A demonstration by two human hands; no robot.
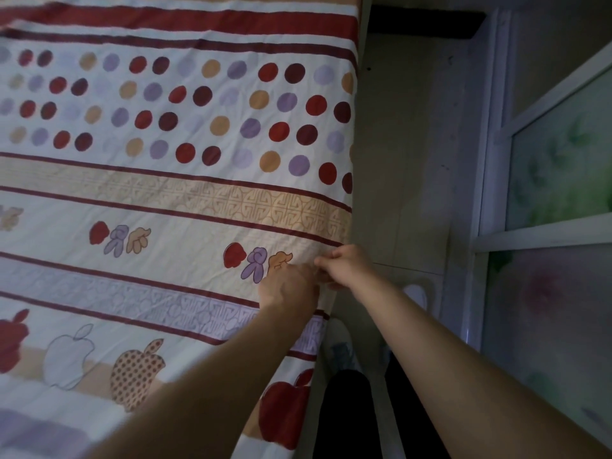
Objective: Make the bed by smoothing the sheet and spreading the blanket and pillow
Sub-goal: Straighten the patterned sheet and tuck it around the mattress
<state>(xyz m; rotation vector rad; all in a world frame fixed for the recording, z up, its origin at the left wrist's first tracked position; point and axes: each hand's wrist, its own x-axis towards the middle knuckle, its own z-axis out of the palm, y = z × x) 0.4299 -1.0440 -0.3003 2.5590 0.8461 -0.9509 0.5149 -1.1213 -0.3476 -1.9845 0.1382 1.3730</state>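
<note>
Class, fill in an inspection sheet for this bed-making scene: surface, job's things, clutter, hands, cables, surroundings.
surface: white cotton sheet printed with coloured dots, stripes and apples; lies flat with fine creases.
job's things: the sheet only; blanket and pillow not in view.
clutter: nothing seen.
grippers: right hand pinches the sheet's edge at the bedside; left hand is on the sheet beside it, fingers blurred, grip unclear.
cables: nothing seen.
surroundings: pale floor; white-framed frosted glass door; the person's white shoe and black trousers beside the bed.
</note>
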